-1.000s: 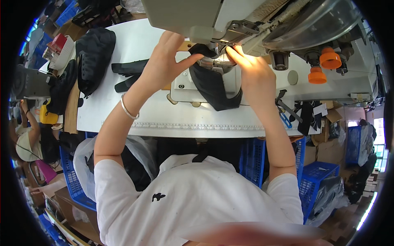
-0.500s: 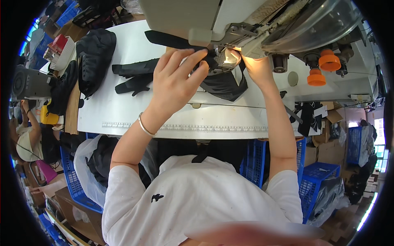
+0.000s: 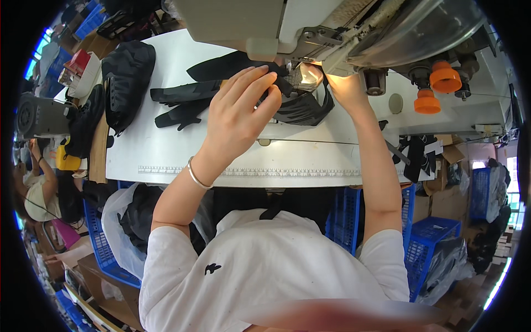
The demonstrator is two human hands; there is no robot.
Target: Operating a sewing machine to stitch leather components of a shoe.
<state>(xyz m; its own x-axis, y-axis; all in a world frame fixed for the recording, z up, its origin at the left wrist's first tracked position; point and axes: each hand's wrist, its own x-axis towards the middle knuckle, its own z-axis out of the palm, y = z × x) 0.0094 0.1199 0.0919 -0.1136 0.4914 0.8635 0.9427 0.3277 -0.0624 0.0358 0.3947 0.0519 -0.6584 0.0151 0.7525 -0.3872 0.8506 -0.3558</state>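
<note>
A black fabric piece [image 3: 301, 112] lies under the sewing machine's needle area, its near part forming a loop toward me. My left hand [image 3: 238, 110] is on this fabric left of the needle, fingers bent over it and the thumb at its near side. My right hand [image 3: 348, 91] reaches to the right side of the needle area, by the fabric's upturned edge; its fingertips are hidden behind the machine. A light shines there on a metal part [image 3: 308, 76]. More black fabric pieces [image 3: 185, 91] lie left of my left hand, one partly under it.
The machine head [image 3: 232, 22] overhangs the white table [image 3: 166, 157], which has a printed ruler along its front edge. Black shoes [image 3: 128, 83] stand at the left. Orange knobs [image 3: 444, 77] hang at the right. Blue crates [image 3: 428, 243] are below; another person [image 3: 41, 193] sits far left.
The black flap beyond my left hand now spreads wider and further left. The fabric's near loop has drawn back toward the needle and rounded. Both hands stay at nearly the same places.
</note>
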